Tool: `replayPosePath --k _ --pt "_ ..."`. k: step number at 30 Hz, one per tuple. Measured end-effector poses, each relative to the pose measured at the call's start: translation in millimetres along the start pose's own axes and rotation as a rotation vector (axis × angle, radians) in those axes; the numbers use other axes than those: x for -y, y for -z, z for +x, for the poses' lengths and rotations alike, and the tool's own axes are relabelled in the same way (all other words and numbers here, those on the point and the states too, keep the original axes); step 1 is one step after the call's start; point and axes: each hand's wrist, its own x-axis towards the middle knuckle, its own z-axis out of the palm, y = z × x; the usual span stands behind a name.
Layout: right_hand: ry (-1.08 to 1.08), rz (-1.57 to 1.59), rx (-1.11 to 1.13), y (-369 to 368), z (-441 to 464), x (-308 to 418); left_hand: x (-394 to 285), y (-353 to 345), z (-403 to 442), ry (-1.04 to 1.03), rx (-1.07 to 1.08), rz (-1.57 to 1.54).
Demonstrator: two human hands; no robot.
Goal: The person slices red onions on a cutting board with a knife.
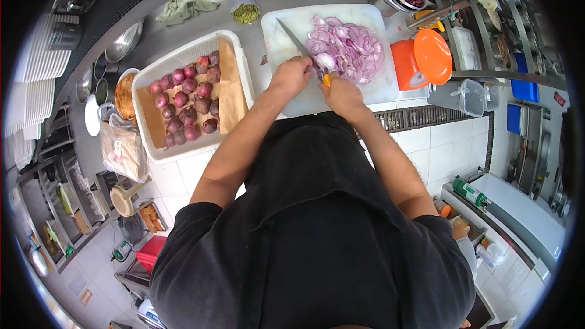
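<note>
My right hand (345,96) is closed round the yellow handle of a knife (295,39), whose blade points away to the upper left over the white cutting board (281,101). My left hand (294,75) is beside the blade, fingers curled together; whatever they pinch is hidden. Just past the blade is a pale cut piece of onion (325,61). A heap of sliced red onion (358,49) covers the right part of the board. To the left stands a white plastic basket (247,73) lined with brown paper, with several whole red onions (181,99) in it.
Right of the board is an orange kitchen scale (409,66). A metal container (385,1) with onion scraps stands behind it. A green cloth (186,10) and a wrapped green bunch (245,12) lie at the back. Another person's hand (460,229) shows at lower right.
</note>
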Motion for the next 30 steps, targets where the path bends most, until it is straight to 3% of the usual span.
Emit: replayPosePath --k 4,7,16,19,27,30 --pt "0.007 0.056 -0.025 16 -21 3 -26 25 -1 -0.030 -0.179 -0.005" --pt "0.000 0.100 -0.002 8 -32 -3 -42 35 16 -0.188 -0.217 0.211" --pt "0.120 0.137 0.104 -13 -41 -18 -64 18 49 0.072 0.249 0.547" --pt "0.127 0.117 0.109 -22 -37 -23 -61 9 52 0.030 0.246 0.591" --pt "0.045 0.123 0.120 -11 -33 -26 -73 23 53 0.090 0.144 0.500" --pt "-0.006 0.131 0.006 -12 -24 -47 -65 35 50 0.056 0.017 0.360"
